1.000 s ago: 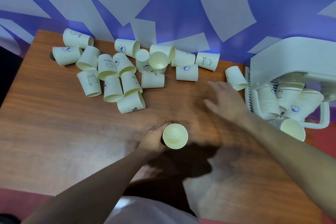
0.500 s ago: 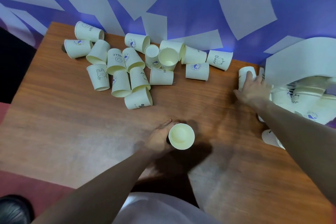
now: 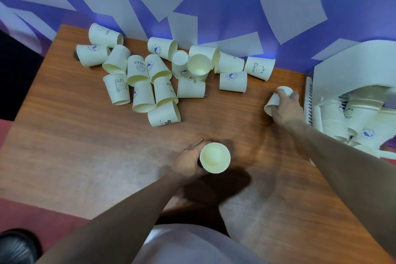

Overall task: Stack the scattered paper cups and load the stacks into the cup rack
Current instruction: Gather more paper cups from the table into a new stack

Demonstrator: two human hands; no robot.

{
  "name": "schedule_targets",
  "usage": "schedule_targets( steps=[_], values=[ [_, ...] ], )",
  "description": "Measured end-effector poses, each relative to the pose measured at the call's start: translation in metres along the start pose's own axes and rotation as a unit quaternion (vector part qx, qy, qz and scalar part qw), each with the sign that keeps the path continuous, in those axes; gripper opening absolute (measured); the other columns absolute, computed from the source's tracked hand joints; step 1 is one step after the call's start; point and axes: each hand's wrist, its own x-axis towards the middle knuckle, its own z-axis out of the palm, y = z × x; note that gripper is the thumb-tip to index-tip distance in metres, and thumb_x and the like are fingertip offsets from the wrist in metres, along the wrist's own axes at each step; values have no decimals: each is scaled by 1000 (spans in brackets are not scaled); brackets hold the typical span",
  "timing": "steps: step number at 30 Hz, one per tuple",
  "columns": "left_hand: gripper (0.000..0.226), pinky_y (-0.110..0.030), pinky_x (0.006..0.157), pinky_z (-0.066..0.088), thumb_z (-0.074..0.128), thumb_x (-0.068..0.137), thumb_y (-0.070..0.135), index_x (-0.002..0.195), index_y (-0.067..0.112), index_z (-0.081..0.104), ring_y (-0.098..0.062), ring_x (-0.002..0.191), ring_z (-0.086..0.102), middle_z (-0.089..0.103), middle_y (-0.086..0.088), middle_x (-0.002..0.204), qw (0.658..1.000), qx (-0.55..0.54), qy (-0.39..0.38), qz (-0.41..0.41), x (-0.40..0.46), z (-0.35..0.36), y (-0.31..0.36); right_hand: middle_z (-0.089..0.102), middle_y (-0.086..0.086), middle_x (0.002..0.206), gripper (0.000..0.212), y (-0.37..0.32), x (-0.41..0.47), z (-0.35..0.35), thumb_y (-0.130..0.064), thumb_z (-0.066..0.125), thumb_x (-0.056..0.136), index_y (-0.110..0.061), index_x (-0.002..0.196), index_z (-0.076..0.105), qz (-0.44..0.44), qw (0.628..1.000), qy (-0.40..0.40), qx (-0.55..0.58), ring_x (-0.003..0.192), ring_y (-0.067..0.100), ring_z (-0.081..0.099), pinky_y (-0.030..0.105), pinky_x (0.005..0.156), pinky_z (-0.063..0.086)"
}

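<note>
Several cream paper cups (image 3: 165, 90) lie scattered on their sides across the far half of the brown wooden table (image 3: 85, 156). My left hand (image 3: 188, 162) grips an upright cup (image 3: 215, 157), mouth up, near the table's middle. My right hand (image 3: 286, 107) curls over a single tipped cup (image 3: 273, 100) by the right edge, beside the white cup rack (image 3: 351, 70). Stacked cups (image 3: 360, 118) sit inside the rack.
A blue wall with pale paper sheets (image 3: 192, 6) stands right behind the table. A dark shoe (image 3: 15, 246) shows at the lower left on the red floor. My white garment (image 3: 188, 246) is at the bottom edge.
My right hand reached right and took hold of the lone cup beside the rack. My left hand kept hold of the upright cup in about the same spot.
</note>
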Motion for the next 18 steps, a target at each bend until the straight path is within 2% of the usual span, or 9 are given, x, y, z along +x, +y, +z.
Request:
schedule_targets(
  steps=[3, 6, 9, 11, 14, 18],
  values=[
    [76, -43, 119, 34, 72, 71, 61, 139, 38, 47, -15, 146, 37, 53, 6, 147, 1000, -10, 2, 6, -2, -2, 3, 22, 18, 155, 53, 0, -8, 1, -11, 46, 97, -25, 148, 41, -15, 1000, 9, 4, 118, 47, 52, 46, 101, 44],
    [74, -40, 117, 36, 72, 69, 59, 137, 40, 50, -16, 144, 40, 54, 11, 144, 1000, -21, 3, 13, -4, -5, 9, 43, 18, 148, 48, -4, -23, -3, -8, 40, 99, -20, 144, 50, -61, 996, 36, 49, 128, 40, 49, 45, 108, 39],
    [72, -31, 117, 34, 70, 68, 60, 134, 39, 53, -15, 141, 43, 52, 22, 134, 1000, -22, 3, 22, -5, -9, 16, 62, 16, 131, 41, -16, -45, -13, -7, 42, 99, -17, 135, 58, -110, 989, 32, 93, 119, 34, 56, 37, 100, 43],
    [80, -27, 118, 30, 66, 65, 64, 137, 33, 52, -15, 143, 39, 52, 18, 136, 1000, -12, -5, 27, -6, -11, 18, 67, 11, 122, 36, -26, -61, -19, -9, 45, 98, -17, 130, 61, -139, 984, 26, 110, 111, 30, 61, 29, 92, 43],
    [86, -37, 120, 31, 65, 64, 64, 141, 28, 51, -18, 147, 35, 53, 5, 146, 1000, -2, -15, 16, -6, -13, 17, 70, 3, 106, 28, -44, -81, -28, -11, 49, 96, -16, 118, 67, -170, 977, 2, 131, 93, 20, 61, 22, 76, 39],
    [79, -44, 118, 34, 72, 66, 60, 138, 42, 46, -15, 147, 35, 52, 6, 148, 1000, 3, -25, 1, -3, -11, 9, 72, 1, 96, 18, -67, -111, -42, -13, 55, 90, -16, 100, 70, -226, 963, -59, 138, 91, 21, 64, 36, 84, 49]
  ],
)
